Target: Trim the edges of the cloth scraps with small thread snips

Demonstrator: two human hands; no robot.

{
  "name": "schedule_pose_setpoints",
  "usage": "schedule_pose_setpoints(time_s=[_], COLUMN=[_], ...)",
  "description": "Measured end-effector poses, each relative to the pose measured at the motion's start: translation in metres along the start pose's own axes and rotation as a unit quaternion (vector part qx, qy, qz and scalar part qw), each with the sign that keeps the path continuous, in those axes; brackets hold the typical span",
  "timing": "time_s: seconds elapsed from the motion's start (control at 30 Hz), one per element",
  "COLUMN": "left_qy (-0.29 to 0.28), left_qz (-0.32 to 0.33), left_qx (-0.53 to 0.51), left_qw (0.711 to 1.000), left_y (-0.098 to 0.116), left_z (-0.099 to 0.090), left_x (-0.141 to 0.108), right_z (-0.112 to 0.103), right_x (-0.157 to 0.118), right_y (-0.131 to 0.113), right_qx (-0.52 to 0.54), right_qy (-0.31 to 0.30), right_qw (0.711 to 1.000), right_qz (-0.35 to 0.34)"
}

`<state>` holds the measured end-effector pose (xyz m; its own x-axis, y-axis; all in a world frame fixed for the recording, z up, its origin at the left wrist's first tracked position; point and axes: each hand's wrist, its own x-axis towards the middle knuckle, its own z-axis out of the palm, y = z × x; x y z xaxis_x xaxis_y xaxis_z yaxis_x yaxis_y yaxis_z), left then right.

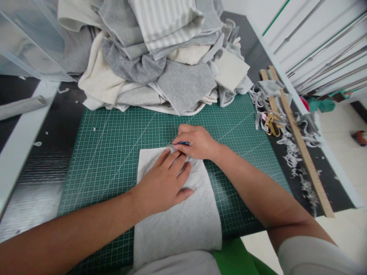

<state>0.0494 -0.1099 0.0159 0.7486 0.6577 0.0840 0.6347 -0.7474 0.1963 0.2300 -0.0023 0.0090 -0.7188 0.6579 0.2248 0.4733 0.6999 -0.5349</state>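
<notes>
A light grey piece of fabric (177, 233) lies on the green cutting mat (114, 164), its lower end reaching the table's front edge. My left hand (163, 183) rests flat on the upper part of this fabric, fingers spread. At the fabric's top edge, my right hand (196, 141) is closed around a small blue-handled tool (183, 143). A thin metal tip points left from it, close to my left fingertips. The fingers hide most of the tool, so its exact kind does not show.
Behind the mat rises a large heap of grey, cream and striped fabric (183, 82). To the right are wooden strips (306, 152), gold-handled scissors (272, 124) and fabric scraps (291, 152). A clear plastic bin (28, 38) stands at the back left.
</notes>
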Motion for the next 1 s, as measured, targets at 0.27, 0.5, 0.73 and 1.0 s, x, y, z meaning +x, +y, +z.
schedule_pose_setpoints(time_s=[0.27, 0.5, 0.73, 1.0], left_qy=[-0.006, -0.013, -0.014, -0.020], left_qz=[-0.002, 0.000, -0.026, -0.022], left_qx=[-0.001, 0.000, 0.007, 0.003], left_qw=[1.000, 1.000, 1.000, 1.000], left_y=[0.0004, 0.0008, 0.0059, 0.0056], left_z=[-0.0017, -0.0012, -0.0012, -0.0014], left_x=[0.0000, -0.0006, -0.0029, -0.0021], right_z=[0.0006, -0.0006, -0.0024, -0.0010], right_x=[-0.0003, 0.0006, 0.0011, 0.0012], right_y=[0.0039, 0.0048, 0.0048, 0.0002], right_qx=[0.039, 0.049, 0.049, 0.020], right_qy=[0.013, 0.015, 0.004, -0.008], right_qw=[0.999, 0.999, 0.999, 1.000], right_qz=[-0.013, -0.014, -0.016, 0.002])
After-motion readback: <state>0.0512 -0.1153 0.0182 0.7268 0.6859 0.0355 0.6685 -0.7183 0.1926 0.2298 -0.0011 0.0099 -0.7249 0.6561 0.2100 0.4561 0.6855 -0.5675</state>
